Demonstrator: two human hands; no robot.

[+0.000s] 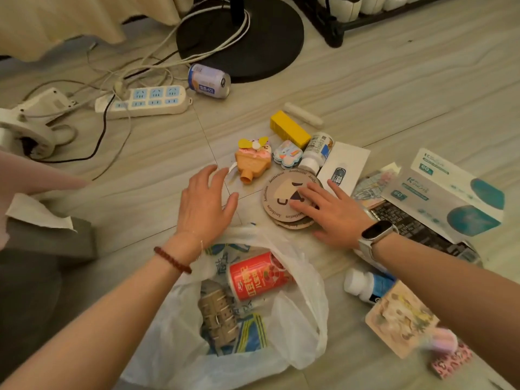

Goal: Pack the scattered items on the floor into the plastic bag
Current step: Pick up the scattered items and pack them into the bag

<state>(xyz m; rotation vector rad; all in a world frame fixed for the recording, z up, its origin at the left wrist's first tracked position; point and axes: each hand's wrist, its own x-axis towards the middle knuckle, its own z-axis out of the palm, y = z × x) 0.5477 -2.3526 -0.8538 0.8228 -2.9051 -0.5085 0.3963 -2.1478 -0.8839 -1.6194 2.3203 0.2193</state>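
Note:
A clear plastic bag [298,327] lies open on the floor near me, holding a red can [254,275] and a brown strap [218,313]. My right hand [332,212] lies flat with spread fingers on a stack of round cardboard coasters [277,192]. My left hand [204,201] hovers open just above the bag's far edge, holding nothing. Beyond the hands lie an ice-cream toy [253,161], a yellow box [289,129], a white bottle [316,152], a small sticker pad [287,157] and a white carton [343,167].
Mask boxes [450,192] and a dark packet [413,226] lie at the right. A second white bottle [365,285] and a pink card [399,319] sit under my right forearm. A pale can [209,81], power strip [149,101], cables and a fan base [242,38] lie farther off.

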